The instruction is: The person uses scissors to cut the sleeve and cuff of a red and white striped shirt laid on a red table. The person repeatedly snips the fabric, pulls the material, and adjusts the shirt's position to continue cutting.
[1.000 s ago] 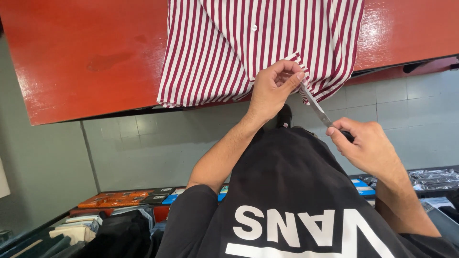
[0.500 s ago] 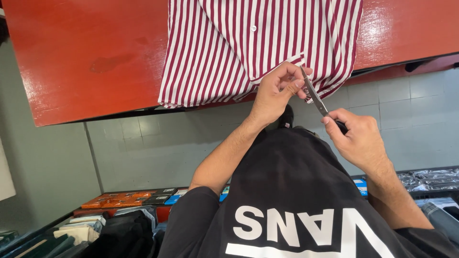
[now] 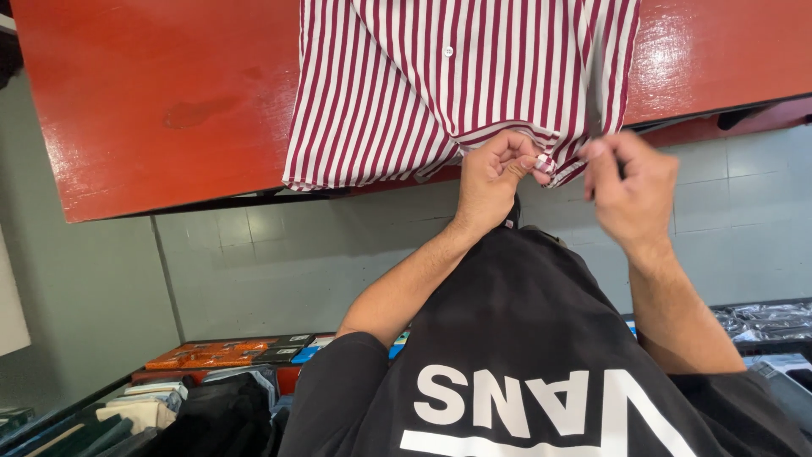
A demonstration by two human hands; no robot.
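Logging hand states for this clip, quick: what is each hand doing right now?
Left hand: closed, pinching the hem of the striped shirt.
Right hand: closed at the shirt's hem; whether it holds anything cannot be told.

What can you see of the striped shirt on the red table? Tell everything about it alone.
The striped shirt is dark red and white, of thin woven cloth as it looks, with a small white button on its front. It lies flat on the glossy red table, its hem hanging over the near edge. The left hand pinches the hem at a small white tag, and the right hand is at the hem beside it, its fingers closed; what it grips is hidden.
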